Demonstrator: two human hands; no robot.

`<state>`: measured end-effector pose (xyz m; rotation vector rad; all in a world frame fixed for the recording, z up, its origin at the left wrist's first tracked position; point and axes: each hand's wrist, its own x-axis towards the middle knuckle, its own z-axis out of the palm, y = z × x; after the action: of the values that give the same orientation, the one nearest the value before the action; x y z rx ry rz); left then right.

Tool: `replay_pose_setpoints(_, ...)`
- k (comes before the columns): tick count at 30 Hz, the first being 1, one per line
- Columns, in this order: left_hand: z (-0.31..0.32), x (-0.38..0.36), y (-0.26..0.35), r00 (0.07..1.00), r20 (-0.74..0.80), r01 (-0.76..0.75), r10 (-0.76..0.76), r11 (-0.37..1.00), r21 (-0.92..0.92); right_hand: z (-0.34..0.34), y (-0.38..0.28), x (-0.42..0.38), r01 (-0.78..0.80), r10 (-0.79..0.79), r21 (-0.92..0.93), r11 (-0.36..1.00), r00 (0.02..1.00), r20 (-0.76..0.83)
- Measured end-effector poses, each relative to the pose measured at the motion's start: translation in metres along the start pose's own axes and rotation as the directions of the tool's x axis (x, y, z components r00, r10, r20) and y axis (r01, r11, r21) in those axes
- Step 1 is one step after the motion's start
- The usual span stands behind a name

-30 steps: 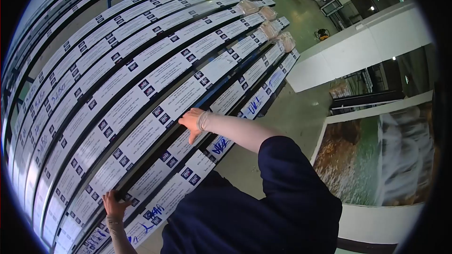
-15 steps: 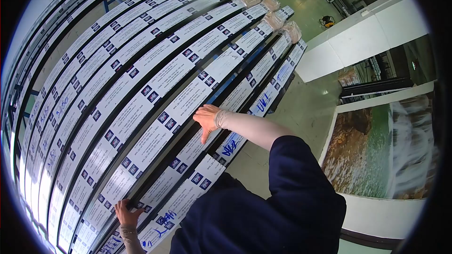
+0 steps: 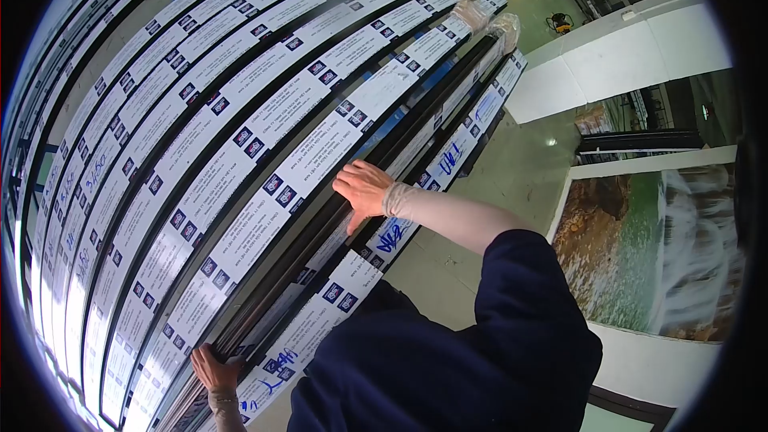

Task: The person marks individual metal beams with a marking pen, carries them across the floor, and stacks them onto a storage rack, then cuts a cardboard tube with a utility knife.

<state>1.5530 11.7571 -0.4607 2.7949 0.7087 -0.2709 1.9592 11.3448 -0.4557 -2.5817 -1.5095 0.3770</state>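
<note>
Bar tilted, seemingly mid-turn; left hand and right hand half-curled, both gripping it; next move calls for even, matched wrist rotation.

I am tilting the long bar with white printed film. Its dark, narrow side is now turning into view.

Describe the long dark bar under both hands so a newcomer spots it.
Left of the large waterfall picture lies a row of long white-labelled bars. Second from the navy shirt, the long dark bar sits under left hand and right hand. Unlike its neighbours, it looks mostly dark.
</note>
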Motion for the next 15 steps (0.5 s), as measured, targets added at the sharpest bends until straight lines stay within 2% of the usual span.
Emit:
replay_pose_setpoints(1, -0.002, -0.003, 0.000, 0.999, -0.029, 0.016, -0.015, 0.999, 0.029, -0.007, -0.003, -0.004, 0.039, -0.042, -0.045, 0.998, 0.996, -0.077)
replay_pose_setpoints(3, -0.004, -0.002, 0.002, 0.995, -0.095, 0.043, -0.038, 0.998, 0.049, -0.005, -0.002, -0.003, 0.027, -0.032, -0.036, 0.999, 0.991, -0.130)
replay_pose_setpoints(5, -0.002, -0.001, 0.002, 0.997, -0.078, 0.008, -0.004, 0.999, 0.049, -0.002, -0.002, 0.002, 0.059, -0.067, -0.044, 0.997, 0.973, -0.221)
replay_pose_setpoints(7, 0.002, 0.001, -0.003, 0.996, -0.094, 0.012, -0.009, 0.999, 0.032, 0.003, 0.001, -0.001, 0.044, -0.056, -0.055, 0.998, 0.971, -0.234)
replay_pose_setpoints(8, 0.013, -0.001, -0.013, 0.989, -0.144, -0.035, 0.036, 0.999, 0.009, 0.007, -0.003, -0.005, 0.064, -0.073, -0.046, 0.997, 0.971, -0.227)
replay_pose_setpoints(9, 0.010, 0.000, -0.009, 0.994, -0.106, 0.007, -0.010, 1.000, -0.031, 0.005, -0.004, -0.007, 0.032, -0.035, -0.018, 0.999, 0.985, -0.170)
replay_pose_setpoints(10, -0.005, 0.001, 0.002, 0.999, -0.039, 0.020, -0.020, 1.000, -0.006, 0.007, -0.005, -0.010, 0.033, -0.034, -0.008, 0.999, 0.978, -0.204)
replay_pose_setpoints(11, -0.011, 0.000, 0.004, 0.988, -0.130, -0.086, 0.084, 0.996, -0.009, 0.003, -0.009, -0.011, 0.040, -0.034, 0.028, 0.999, 0.979, -0.201)
replay_pose_setpoints(12, -0.027, -0.003, 0.009, 0.999, -0.036, 0.020, -0.020, 1.000, 0.001, 0.008, -0.011, -0.010, 0.071, -0.080, -0.038, 0.997, 0.950, -0.303)
replay_pose_setpoints(13, -0.021, -0.008, -0.001, 0.994, -0.107, -0.011, 0.011, 1.000, 0.008, 0.005, -0.013, -0.012, 0.093, -0.100, -0.037, 0.995, 0.941, -0.322)
replay_pose_setpoints(14, -0.022, -0.013, -0.008, 0.959, -0.269, -0.097, 0.092, 0.995, -0.003, 0.002, -0.016, -0.011, 0.079, -0.095, -0.063, 0.995, 0.939, -0.331)
replay_pose_setpoints(15, -0.027, -0.017, -0.012, 0.953, -0.287, -0.105, 0.097, 0.994, -0.015, -0.005, -0.019, -0.011, 0.057, -0.076, -0.068, 0.996, 0.941, -0.329)
